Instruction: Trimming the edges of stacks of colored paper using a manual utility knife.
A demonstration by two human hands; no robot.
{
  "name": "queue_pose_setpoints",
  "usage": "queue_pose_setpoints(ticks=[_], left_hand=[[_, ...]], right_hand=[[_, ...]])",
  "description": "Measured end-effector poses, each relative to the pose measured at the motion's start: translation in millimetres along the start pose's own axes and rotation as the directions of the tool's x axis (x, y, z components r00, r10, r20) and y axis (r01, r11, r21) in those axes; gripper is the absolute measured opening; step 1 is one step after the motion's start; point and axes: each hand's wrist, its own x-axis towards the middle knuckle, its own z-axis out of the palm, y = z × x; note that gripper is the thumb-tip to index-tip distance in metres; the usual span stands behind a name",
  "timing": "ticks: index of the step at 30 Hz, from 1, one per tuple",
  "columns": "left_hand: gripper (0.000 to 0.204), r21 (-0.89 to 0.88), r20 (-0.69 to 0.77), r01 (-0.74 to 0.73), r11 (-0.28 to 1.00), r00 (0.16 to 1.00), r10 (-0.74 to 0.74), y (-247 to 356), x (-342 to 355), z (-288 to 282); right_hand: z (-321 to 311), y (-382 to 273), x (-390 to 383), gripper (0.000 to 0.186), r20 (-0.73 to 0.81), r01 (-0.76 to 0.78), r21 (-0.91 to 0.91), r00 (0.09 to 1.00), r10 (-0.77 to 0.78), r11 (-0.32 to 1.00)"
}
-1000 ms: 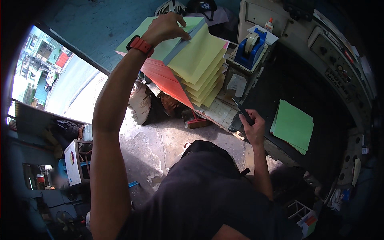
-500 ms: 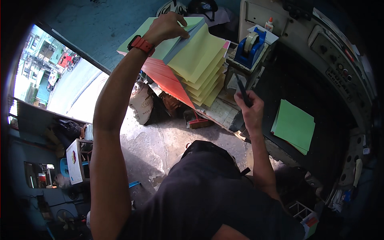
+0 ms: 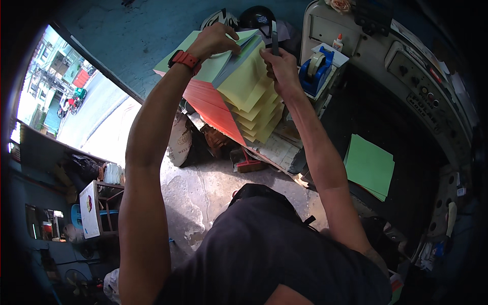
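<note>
A tall stack of coloured paper [image 3: 211, 109] stands before me, with pale green sheets on top, orange-red edges along the near side and yellow sheets [image 3: 249, 84] fanning out in layers on the right. My left hand [image 3: 216, 41], with a red-strapped watch at its wrist, lies over the top; its fingers curl round the edge of the upper green sheets and lift it slightly. Beside the stack's right corner, my right hand [image 3: 282, 68] is closed round a slim cutter knife [image 3: 275, 38], its blade pointing up. Part of its grip is hidden by the fingers.
A blue tape dispenser [image 3: 314, 71] and a white glue bottle [image 3: 338, 41] stand right of the stack. Green sheets [image 3: 370, 165] lie on the dark machine bed at right. Two helmets [image 3: 256, 18] sit behind. Below are a sack [image 3: 179, 140] and a red brush [image 3: 250, 165].
My right hand has moved up and left with the cutter knife, from beside the table to the stack's right corner. The left hand stays on the top sheets.
</note>
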Motion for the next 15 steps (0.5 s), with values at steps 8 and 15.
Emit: queue_pose_setpoints(ticks=[8, 15], left_hand=[[0.050, -0.088, -0.047, 0.021, 0.996, 0.999, -0.025, -0.1, -1.7, -3.2], [0.055, 0.154, -0.233, -0.020, 0.988, 0.971, 0.056, 0.8, -6.7, -13.6]], right_hand=[[27.8, 8.7, 22.3, 0.028, 0.039, 0.098, -0.178, 0.995, -0.092, 0.979], [8.5, -16.6, -53.6, 0.022, 0.146, -0.218, -0.124, 0.961, 0.235, 0.968]])
